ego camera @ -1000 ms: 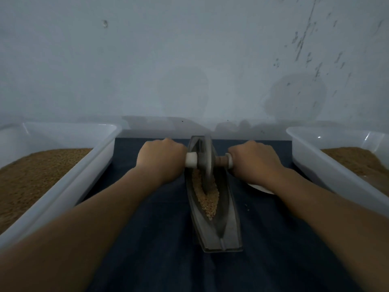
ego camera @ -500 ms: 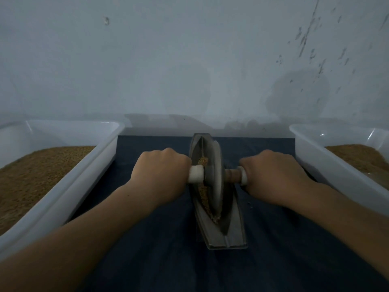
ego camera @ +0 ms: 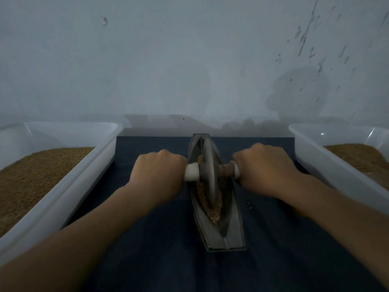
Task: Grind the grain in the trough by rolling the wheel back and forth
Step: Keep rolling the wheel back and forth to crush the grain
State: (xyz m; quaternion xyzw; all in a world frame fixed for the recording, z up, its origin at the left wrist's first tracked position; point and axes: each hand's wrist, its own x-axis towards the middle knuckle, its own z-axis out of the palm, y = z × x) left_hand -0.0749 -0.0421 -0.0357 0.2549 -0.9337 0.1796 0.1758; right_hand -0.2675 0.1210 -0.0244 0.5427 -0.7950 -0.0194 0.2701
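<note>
Upright grey wheel [ego camera: 208, 171] amid tan grain [ego camera: 214, 209], boat-shaped trough [ego camera: 231, 232]

My fingers curled out of sight under my left hand [ego camera: 157, 175] and right hand [ego camera: 265, 169], hiding the handle's [ego camera: 192, 172] ends. Grain [ego camera: 212, 211] buried the wheel's [ego camera: 208, 171] lower rim. The left tub [ego camera: 84, 175] and right tub [ego camera: 328, 165] ran past my view's edges. Specks [ego camera: 249, 204] beside the trough [ego camera: 231, 234] were too small to name.

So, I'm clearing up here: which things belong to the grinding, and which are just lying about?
In the job: wheel, trough, grain in it.
Lying about: left tub, right tub, both holding brown grain; blue cloth under the trough.
</note>
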